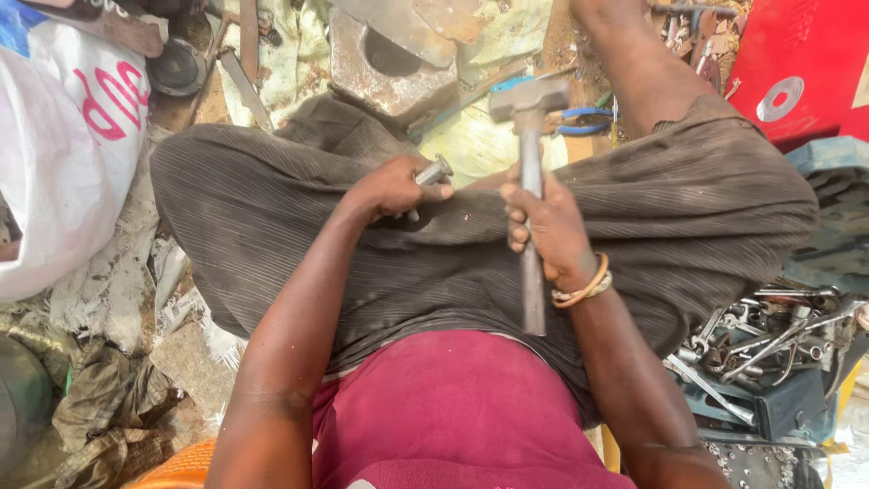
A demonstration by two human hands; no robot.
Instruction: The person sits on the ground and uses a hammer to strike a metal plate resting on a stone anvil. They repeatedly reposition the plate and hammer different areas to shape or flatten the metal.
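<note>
Steel, the hammer (531,154) ran near to far, its head at the far end over my lap. My right hand (550,226) was clamped round the handle, my left hand (394,188) closed on a short metal bolt (434,172) pointing right (its lower end hidden). Beyond lay a heavy metal block (389,68) and blue-handled pliers (579,120); spanners (769,340) were piled at right.

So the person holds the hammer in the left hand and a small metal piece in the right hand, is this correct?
Not quite: the hands are swapped. The head view shows the hammer in the right hand and the small metal piece in the left hand.
</note>
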